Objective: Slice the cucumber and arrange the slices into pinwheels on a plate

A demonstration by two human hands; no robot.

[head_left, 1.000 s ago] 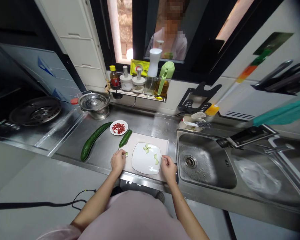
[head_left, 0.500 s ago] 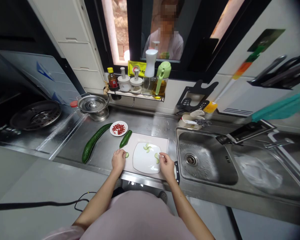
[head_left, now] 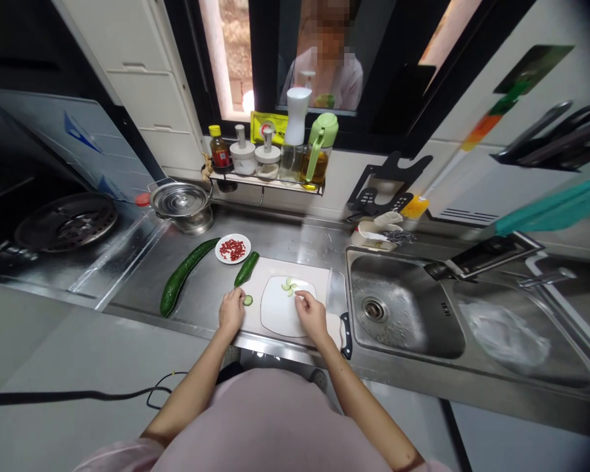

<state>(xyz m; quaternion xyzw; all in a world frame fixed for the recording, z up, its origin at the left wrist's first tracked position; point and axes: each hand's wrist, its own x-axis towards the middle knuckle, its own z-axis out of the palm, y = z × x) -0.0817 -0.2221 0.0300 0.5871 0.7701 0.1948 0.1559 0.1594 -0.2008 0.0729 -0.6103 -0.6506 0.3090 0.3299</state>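
A white square plate (head_left: 278,311) lies on a white cutting board (head_left: 265,275) on the steel counter, with a few cucumber slices (head_left: 289,285) near its far edge. My right hand (head_left: 312,316) is over the plate, its fingertips pinched together at the slices. My left hand (head_left: 232,309) rests curled at the board's left edge, beside one loose cucumber slice (head_left: 248,300). A short cucumber piece (head_left: 246,269) lies just beyond it. A knife (head_left: 338,308) lies along the board's right side.
A whole cucumber (head_left: 184,275) and a small dish of red chopped chilli (head_left: 233,248) sit left of the board. A lidded pot (head_left: 181,203), a condiment shelf (head_left: 270,172) and a sink (head_left: 403,308) surround the area. A person stands outside the window.
My right hand has moved from the plate's right edge leftwards over the plate to the slices at its far edge. The slices on the plate's right side are no longer visible. My left hand has stayed put.
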